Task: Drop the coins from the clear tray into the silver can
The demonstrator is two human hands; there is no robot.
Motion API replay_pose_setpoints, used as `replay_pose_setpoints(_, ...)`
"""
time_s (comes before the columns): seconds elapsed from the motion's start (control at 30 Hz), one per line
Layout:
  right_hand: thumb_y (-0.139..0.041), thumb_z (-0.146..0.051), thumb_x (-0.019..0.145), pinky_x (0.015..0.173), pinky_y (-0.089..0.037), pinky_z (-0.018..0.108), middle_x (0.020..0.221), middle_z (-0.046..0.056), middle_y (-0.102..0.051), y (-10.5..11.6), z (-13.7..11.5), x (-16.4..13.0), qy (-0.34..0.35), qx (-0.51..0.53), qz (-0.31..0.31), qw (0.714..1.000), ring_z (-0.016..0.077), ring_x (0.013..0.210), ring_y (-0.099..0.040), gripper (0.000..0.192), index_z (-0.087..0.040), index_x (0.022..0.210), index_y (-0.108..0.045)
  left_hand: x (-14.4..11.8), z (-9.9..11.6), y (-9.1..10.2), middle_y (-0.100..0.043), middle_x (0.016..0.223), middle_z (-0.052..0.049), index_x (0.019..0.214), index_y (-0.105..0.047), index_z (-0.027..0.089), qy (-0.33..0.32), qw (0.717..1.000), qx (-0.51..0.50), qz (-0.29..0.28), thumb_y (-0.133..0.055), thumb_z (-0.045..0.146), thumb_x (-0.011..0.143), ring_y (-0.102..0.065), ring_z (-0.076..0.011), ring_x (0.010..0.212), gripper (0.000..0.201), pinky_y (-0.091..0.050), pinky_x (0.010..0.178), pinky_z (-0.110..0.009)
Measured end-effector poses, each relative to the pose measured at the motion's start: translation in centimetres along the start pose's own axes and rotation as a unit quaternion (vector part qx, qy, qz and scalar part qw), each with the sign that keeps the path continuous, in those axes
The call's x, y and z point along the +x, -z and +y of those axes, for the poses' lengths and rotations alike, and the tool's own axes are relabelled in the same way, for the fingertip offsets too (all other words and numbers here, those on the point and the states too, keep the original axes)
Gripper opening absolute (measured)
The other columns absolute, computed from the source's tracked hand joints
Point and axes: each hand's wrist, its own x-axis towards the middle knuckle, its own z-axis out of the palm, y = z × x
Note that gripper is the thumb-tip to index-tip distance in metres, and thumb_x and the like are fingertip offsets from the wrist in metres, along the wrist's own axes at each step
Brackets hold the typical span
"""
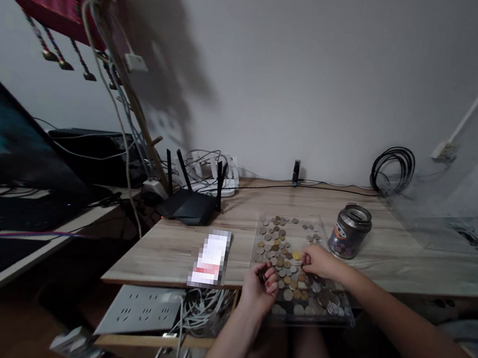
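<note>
Many coins (275, 247), silver and gold-coloured, lie spread over a clear plastic tray (312, 322) at the front edge of the desk. My right hand (317, 261) is low over the middle of the coins, thumb and fingertips pinched together; whatever is between them is too small to make out. At the tray's left side, my left hand (261, 289) is turned palm up with its fingers curled in. Its contents are mostly hidden by the fingers. A round metal tin (349, 233) with a slotted lid and a printed picture stands upright behind my right forearm.
A phone (210, 258) with a lit, blurred screen lies left of the tray. Behind it are a black router (191, 205) and white cabled devices. A small dark bottle (295, 173) and a black cable coil (394, 170) are by the wall. Below sits a power strip (140, 310).
</note>
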Motion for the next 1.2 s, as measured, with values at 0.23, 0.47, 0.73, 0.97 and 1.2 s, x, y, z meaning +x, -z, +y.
replay_pose_setpoints(0.23,-0.073,-0.012,0.051,0.050,-0.028,0.021,0.061,-0.005,-0.060,3.3,-0.8,-5.4,0.085,-0.093,-0.184,0.975,0.0112,0.055,-0.051,0.043,-0.021,0.093,-0.068,0.0,-0.4,-0.3,-0.030,0.052,0.006,0.070,-0.044,0.014,-0.007,1.000,0.028,0.013,-0.040,0.012,0.081,-0.029,-0.0046,0.039,0.012,-0.020,0.034,-0.013)
replay_pose_setpoints(0.47,-0.074,-0.016,0.053,0.051,-0.023,0.023,0.070,-0.002,-0.064,3.0,-1.6,-6.9,0.081,-0.200,-0.171,0.961,0.0152,0.066,-0.057,0.033,-0.023,0.084,-0.069,-0.1,-0.6,-0.5,-0.035,0.051,0.004,0.068,-0.047,0.013,-0.011,0.999,0.038,0.009,-0.038,0.010,0.081,-0.032,-0.0054,0.040,0.016,-0.023,0.034,-0.013)
replay_pose_setpoints(0.73,-0.065,-0.012,0.054,0.048,-0.025,0.022,0.062,-0.002,-0.063,2.2,-1.1,-6.0,0.093,-0.209,-0.227,0.947,0.0110,0.054,-0.049,0.020,-0.021,0.070,-0.072,0.2,-0.8,-1.0,-0.054,0.060,-0.004,0.074,-0.053,0.010,-0.021,0.996,0.035,0.083,-0.040,0.007,0.079,-0.055,-0.0106,0.054,0.015,-0.048,0.049,-0.019)
replay_pose_setpoints(0.97,-0.058,-0.020,0.067,0.051,-0.035,0.019,0.061,0.000,-0.062,3.4,-2.8,-4.3,0.107,0.086,-0.055,0.989,0.0098,0.054,-0.049,0.019,-0.013,0.079,-0.071,1.2,-4.0,-2.1,-0.062,0.068,-0.011,0.076,-0.056,0.008,0.039,0.996,0.072,0.026,-0.042,0.009,0.077,-0.062,-0.0175,0.062,0.014,-0.053,0.059,-0.029)
replay_pose_setpoints(1.2,-0.049,-0.025,0.081,0.063,-0.039,0.022,0.069,0.003,-0.064,1.9,-4.5,-4.0,0.143,0.053,0.047,0.987,0.0129,0.067,-0.055,0.026,-0.016,0.071,-0.071,1.2,-5.0,-2.7,-0.060,0.059,-0.006,0.067,-0.053,0.011,0.007,0.998,0.047,0.043,-0.040,0.006,0.081,-0.061,-0.0138,0.056,0.020,-0.055,0.061,-0.028)
